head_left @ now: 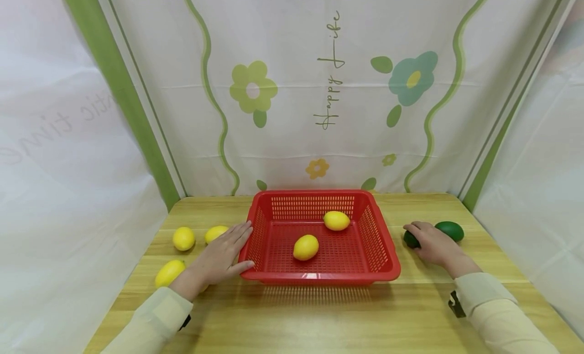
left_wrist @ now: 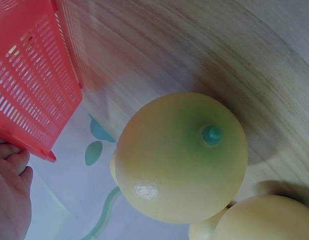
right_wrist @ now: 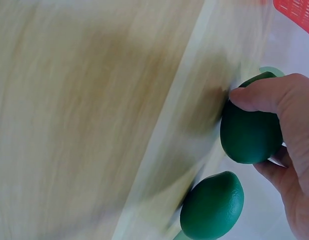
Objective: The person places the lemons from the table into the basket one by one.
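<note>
My left hand (head_left: pixel 221 255) rests against the left rim of a red plastic basket (head_left: pixel 319 276), its fingers stretched along the edge. Inside the basket lie two yellow lemons, one lemon (head_left: pixel 305 247) nearer the front and another lemon (head_left: pixel 336 220) further back. On the right, my right hand (head_left: pixel 433 245) grips a dark green lime (right_wrist: pixel 250 127) between thumb and fingers, low over the table. Beside that hand lies a second green lime (head_left: pixel 449 231). Close below the left wrist is a lemon (left_wrist: pixel 182 157) with a green stem end, mostly hidden by the arm in the head view.
Left of the basket, more lemons lie on the wooden table (head_left: pixel 292 323): a round one (head_left: pixel 184 239), a lemon (head_left: pixel 170 273) nearer the front, and a lemon (head_left: pixel 216 234) partly behind the left hand. A printed curtain (head_left: pixel 292 141) stands behind the table; white cloth hangs at both sides.
</note>
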Tool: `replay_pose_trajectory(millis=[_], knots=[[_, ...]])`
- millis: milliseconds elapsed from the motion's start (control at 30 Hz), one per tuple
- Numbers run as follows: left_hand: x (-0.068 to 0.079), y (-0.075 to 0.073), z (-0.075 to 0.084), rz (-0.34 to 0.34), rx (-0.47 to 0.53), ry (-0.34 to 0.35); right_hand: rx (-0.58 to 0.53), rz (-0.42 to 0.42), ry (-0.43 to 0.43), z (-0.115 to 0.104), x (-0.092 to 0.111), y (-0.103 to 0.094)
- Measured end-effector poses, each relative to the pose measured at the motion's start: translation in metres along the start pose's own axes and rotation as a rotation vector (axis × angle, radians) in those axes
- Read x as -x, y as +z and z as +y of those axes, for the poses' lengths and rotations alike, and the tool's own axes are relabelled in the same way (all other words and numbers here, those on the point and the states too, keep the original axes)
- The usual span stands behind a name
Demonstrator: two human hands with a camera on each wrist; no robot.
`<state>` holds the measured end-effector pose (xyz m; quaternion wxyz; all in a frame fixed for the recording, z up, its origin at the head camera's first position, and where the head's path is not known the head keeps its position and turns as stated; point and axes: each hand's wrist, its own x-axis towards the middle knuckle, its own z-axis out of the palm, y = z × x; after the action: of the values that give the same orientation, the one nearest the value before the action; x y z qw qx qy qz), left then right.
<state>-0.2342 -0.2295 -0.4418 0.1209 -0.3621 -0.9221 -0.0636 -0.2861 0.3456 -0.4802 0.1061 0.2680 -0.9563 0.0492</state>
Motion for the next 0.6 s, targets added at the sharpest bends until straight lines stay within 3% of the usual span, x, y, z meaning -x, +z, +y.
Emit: replay_pose_trajectory(millis=[600], knots=[[-0.0002,-0.0011,-0.0002,-0.015,0.0,0.001,0.027,-0.025,0.011,-0.0005,-0.0019,-0.0016]])
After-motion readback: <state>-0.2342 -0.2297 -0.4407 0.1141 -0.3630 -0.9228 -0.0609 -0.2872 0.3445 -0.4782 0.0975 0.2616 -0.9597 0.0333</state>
